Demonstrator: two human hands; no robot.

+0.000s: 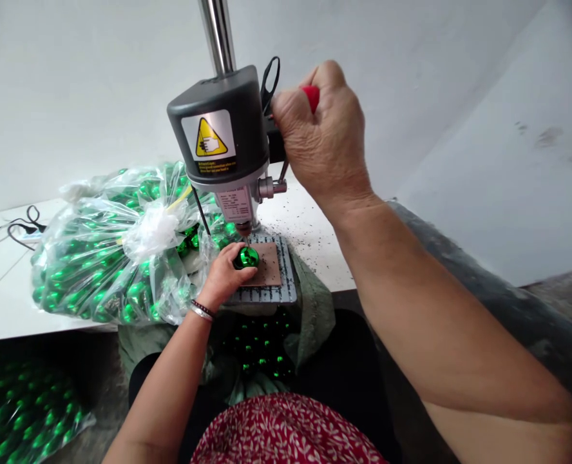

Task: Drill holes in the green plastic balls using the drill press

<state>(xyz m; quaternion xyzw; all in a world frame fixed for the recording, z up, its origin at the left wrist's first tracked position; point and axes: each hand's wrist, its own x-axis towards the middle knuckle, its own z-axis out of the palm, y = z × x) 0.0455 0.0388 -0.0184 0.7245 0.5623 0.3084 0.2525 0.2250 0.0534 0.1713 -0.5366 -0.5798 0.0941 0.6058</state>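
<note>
My left hand [228, 269] grips a shiny green ball [249, 258] between thumb and fingers. The ball rests over a brown board [269, 265] on the slotted metal base [287, 291] of a drill press [218, 129]. Directly above the ball is the drill's chuck [243, 229]; whether the bit touches the ball I cannot tell. Raised at the right side of the machine, my right hand [322, 129] is wrapped round the red-knobbed feed handle [311, 96]. Most of that handle is hidden by my fingers.
A clear plastic bag [153, 229] full of green balls lies on the white table [0, 316] at the left. Several more balls [261, 351] sit in green cloth [315, 309] below the base. Another bag [25, 412] is at lower left. Dark shavings surround the base.
</note>
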